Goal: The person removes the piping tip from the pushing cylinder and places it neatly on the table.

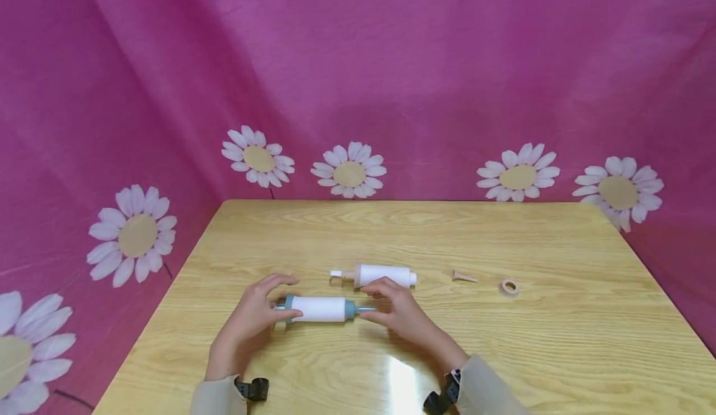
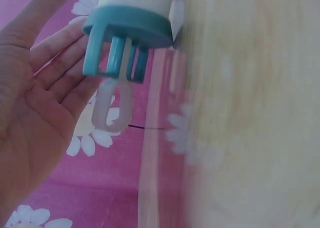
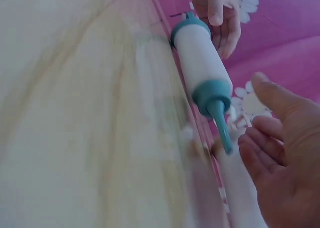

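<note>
A white piping syringe [image 1: 319, 309] with teal ends lies across the front middle of the table, its nozzle [image 3: 220, 123] pointing right. My left hand [image 1: 258, 306] is spread around its plunger end, thumb in front and fingers behind. In the left wrist view the teal end cap [image 2: 127, 25] and looped plunger handle [image 2: 112, 105] show beside the open palm. At the nozzle end, my right hand [image 1: 399, 309] has thumb and fingers apart, with the nozzle tip between them in the head view. Neither hand is curled round the syringe.
Just behind lies a second white syringe [image 1: 386, 274] with beige ends, close to my right fingers. Farther right on the wooden table [image 1: 559, 340] are a small beige nozzle [image 1: 464, 276] and a beige ring [image 1: 509, 287]. Pink flowered cloth [image 1: 419, 92] hangs behind and beside the table.
</note>
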Demonstrator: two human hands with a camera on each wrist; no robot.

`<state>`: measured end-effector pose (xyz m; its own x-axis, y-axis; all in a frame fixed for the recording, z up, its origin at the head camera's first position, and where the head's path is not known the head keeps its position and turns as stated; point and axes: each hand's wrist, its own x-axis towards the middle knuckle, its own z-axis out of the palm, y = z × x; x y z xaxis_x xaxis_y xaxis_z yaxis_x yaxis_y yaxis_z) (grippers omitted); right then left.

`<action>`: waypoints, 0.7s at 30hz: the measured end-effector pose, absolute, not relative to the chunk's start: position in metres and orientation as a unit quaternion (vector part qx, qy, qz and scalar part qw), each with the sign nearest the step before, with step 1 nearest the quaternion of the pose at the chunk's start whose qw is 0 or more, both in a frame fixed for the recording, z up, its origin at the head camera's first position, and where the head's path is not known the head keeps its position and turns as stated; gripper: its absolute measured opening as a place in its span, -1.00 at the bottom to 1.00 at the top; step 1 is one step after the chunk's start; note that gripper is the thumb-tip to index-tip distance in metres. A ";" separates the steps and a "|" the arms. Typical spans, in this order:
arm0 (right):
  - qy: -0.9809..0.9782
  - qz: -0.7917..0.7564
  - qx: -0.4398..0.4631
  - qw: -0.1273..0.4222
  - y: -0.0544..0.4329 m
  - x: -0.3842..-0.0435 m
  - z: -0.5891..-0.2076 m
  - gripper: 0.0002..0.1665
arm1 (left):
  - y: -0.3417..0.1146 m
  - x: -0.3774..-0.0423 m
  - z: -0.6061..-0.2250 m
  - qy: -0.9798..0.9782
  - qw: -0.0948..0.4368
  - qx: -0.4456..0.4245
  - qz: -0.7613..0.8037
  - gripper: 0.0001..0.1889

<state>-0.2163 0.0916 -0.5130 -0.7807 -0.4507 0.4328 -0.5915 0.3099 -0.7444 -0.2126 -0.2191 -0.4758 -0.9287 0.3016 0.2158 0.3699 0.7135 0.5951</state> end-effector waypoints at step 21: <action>-0.836 0.457 0.304 -0.003 0.064 -0.218 -0.519 -0.67 | -0.235 -0.212 -0.483 -0.910 -0.063 -0.183 -0.367 -0.44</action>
<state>-0.2184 0.0645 -0.5186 -0.8146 -0.5113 0.2739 -0.5063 0.3963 -0.7659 -0.2121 -0.2350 -0.4828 -0.9250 0.3795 0.0205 0.2874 0.6631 0.6911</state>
